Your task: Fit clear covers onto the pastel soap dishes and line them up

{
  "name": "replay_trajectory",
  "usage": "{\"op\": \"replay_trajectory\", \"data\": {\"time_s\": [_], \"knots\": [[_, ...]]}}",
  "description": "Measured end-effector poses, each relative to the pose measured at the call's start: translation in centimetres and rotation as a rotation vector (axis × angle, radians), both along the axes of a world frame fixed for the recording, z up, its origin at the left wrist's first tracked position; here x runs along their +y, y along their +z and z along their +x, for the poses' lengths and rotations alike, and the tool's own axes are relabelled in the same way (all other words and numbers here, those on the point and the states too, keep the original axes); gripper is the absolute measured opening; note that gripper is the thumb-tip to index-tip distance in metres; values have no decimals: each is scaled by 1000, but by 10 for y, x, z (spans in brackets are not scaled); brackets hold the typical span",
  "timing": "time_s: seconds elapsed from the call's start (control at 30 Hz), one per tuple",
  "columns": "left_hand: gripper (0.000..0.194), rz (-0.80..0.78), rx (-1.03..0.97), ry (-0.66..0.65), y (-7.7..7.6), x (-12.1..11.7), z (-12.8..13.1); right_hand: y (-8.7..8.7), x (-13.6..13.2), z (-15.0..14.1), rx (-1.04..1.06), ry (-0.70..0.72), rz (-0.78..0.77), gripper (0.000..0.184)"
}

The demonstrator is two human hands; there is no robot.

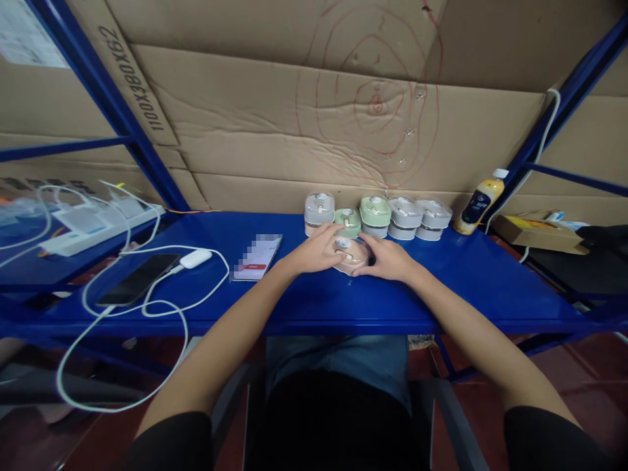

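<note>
Both hands cup a small rounded pink container (354, 256) with a see-through lid and a pale round label on top. My left hand (318, 250) wraps its left side, and my right hand (390, 258) curls round its right side. Just behind it stands a green container (347, 221), its lower part partly hidden. To that one's left is a container with a pale lid and a pinkish base (319, 214). On the right stand a green-topped container with a grey base (375, 216) and two grey containers, one (405, 217) beside the other (434, 219).
On the blue table (294, 307), a bright-screened phone (258, 257) lies left of the hands. Farther left are a dark phone (140, 279), looped white cables, a white earbud case (196, 258) and a power strip (103, 230). A yellow drink bottle (479, 203) stands back right. Cardboard (235, 118) lines the back.
</note>
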State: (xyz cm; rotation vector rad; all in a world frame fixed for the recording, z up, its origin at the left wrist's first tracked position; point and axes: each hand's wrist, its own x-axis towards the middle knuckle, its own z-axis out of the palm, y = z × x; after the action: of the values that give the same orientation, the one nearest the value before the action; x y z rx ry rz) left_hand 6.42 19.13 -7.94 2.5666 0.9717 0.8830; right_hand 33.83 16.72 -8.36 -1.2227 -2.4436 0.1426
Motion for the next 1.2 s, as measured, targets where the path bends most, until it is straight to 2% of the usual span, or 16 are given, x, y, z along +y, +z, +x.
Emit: {"op": "replay_trajectory", "data": {"time_s": [0.1, 0.13, 0.2, 0.23, 0.3, 0.4, 0.5, 0.63, 0.77, 0.9, 1.0, 1.1, 1.2], "knots": [[51, 92, 31, 118, 5, -9, 7, 1, -5, -9, 18, 44, -2, 119], [48, 107, 56, 167, 6, -10, 8, 2, -5, -10, 38, 59, 3, 114], [46, 96, 94, 222, 8, -10, 6, 3, 0, -9, 91, 38, 47, 90], [45, 73, 101, 215, 9, -8, 4, 4, 5, -9, 117, 11, 84, 78], [40, 29, 102, 158, 12, -2, -4, 3, 18, -11, 145, -25, 146, 69], [34, 28, 126, 91, 15, 7, -18, -4, 42, -24, 93, -24, 123, 71], [44, 69, 121, 119, 15, 10, -23, -12, 56, -44, -10, -69, 38, 74], [35, 110, 82, 133, 15, 4, -17, -10, 46, -59, -65, -117, 53, 65], [44, 96, 138, 121, 14, -2, -11, 5, 21, -55, -39, -136, 151, 51], [46, 69, 154, 135, 15, -3, -13, 20, 5, -49, 19, -302, 209, 53], [44, 82, 183, 223, 20, -6, -14, 28, -1, -50, -24, -408, 193, 68], [44, 135, 258, 391, 27, -13, -14, 38, -8, -53, -184, -496, 42, 92], [45, 152, 307, 492, 33, -19, -13, 52, -15, -49, -301, -490, -148, 94]]}}
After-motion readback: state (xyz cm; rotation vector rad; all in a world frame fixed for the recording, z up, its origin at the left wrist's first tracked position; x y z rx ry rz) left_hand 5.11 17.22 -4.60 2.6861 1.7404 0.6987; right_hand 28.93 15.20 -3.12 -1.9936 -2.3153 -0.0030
